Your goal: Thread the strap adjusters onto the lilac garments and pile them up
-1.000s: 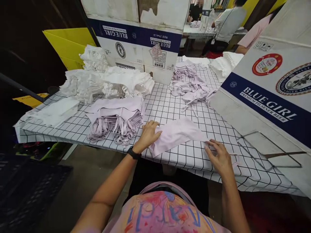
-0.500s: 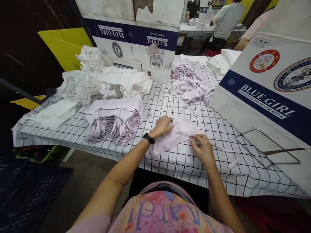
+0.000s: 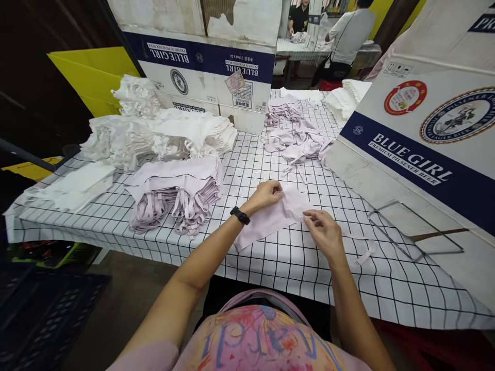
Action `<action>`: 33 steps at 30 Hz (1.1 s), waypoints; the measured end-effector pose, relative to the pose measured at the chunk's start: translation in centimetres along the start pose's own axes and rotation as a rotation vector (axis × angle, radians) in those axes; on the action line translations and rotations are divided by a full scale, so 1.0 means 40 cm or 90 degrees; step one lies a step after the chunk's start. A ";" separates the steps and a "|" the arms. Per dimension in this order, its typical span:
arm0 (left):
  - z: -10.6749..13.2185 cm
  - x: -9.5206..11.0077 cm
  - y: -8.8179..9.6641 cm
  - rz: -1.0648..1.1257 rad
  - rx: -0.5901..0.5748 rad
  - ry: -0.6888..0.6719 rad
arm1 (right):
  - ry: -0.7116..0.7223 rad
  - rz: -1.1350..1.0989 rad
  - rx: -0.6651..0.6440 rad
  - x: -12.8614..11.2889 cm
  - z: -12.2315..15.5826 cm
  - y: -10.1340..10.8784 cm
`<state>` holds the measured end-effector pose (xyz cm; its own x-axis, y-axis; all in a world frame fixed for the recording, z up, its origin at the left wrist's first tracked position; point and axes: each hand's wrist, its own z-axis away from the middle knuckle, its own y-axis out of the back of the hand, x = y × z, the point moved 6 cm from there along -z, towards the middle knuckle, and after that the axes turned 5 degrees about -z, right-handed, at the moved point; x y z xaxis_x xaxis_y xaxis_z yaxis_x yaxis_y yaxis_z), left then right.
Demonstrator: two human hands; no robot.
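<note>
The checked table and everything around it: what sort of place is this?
Probably a textile workshop: a lilac cloth piece lies near a stack of similar ones, white cloth is heaped behind, and people are at another table.

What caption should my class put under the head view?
Left-hand grip and right-hand grip at a lilac cloth piece on a checked tablecloth, with a lilac stack near white bundles.

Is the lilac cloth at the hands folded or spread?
Mostly spread out: the lilac cloth lies broad across the checked tablecloth, slightly rumpled.
</note>
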<state>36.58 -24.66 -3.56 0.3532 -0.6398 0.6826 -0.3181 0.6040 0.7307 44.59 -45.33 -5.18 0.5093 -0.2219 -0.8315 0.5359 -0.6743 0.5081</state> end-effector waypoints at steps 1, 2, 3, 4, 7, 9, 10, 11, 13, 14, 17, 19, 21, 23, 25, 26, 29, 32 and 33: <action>0.002 0.017 0.009 0.045 -0.005 -0.027 | 0.008 -0.005 0.015 -0.016 -0.011 0.009; 0.004 0.036 0.018 0.096 -0.014 -0.052 | 0.017 -0.009 0.029 -0.035 -0.024 0.018; 0.005 0.054 0.024 0.148 -0.028 -0.073 | 0.027 -0.013 0.038 -0.056 -0.037 0.026; 0.007 0.072 0.029 0.195 -0.045 -0.090 | 0.038 -0.018 0.041 -0.077 -0.050 0.032; 0.010 0.125 0.036 0.290 -0.103 -0.141 | 0.081 -0.038 0.017 -0.138 -0.086 0.041; 0.012 0.156 0.040 0.339 -0.138 -0.189 | 0.109 -0.044 -0.013 -0.168 -0.103 0.041; 0.014 0.169 0.042 0.367 -0.157 -0.210 | 0.117 -0.042 -0.032 -0.178 -0.109 0.040; 0.016 0.178 0.044 0.398 -0.173 -0.223 | 0.120 -0.039 -0.049 -0.184 -0.114 0.039; 0.021 0.188 0.049 0.454 -0.201 -0.222 | 0.117 -0.035 -0.079 -0.188 -0.121 0.040; 0.024 0.189 0.051 0.473 -0.211 -0.212 | 0.113 -0.033 -0.089 -0.188 -0.123 0.042; 0.035 0.186 0.057 0.485 -0.232 -0.178 | 0.115 -0.005 -0.101 -0.191 -0.129 0.060; 0.042 0.179 0.064 0.474 -0.235 -0.164 | 0.122 0.023 -0.111 -0.198 -0.134 0.076; 0.048 0.168 0.071 0.448 -0.246 -0.154 | 0.117 0.004 -0.119 -0.206 -0.143 0.098; 0.056 0.150 0.080 0.409 -0.273 -0.147 | 0.086 -0.077 -0.111 -0.211 -0.157 0.129; 0.066 0.127 0.096 0.362 -0.288 -0.145 | 0.046 -0.182 -0.087 -0.213 -0.174 0.165; 0.071 0.115 0.106 0.338 -0.287 -0.148 | 0.028 -0.227 -0.073 -0.214 -0.183 0.182; 0.086 0.078 0.142 0.287 -0.268 -0.148 | -0.003 -0.317 -0.038 -0.218 -0.208 0.229; 0.101 0.050 0.175 0.291 -0.254 -0.122 | -0.020 -0.356 -0.010 -0.223 -0.228 0.265; 0.106 0.044 0.187 0.299 -0.244 -0.118 | -0.027 -0.366 -0.003 -0.224 -0.233 0.274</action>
<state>31.10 -23.27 3.17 0.0837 -0.3158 0.9451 -0.0532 0.9457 0.3207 52.19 -44.16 9.92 0.1085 0.1513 -0.9825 0.7212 -0.6922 -0.0269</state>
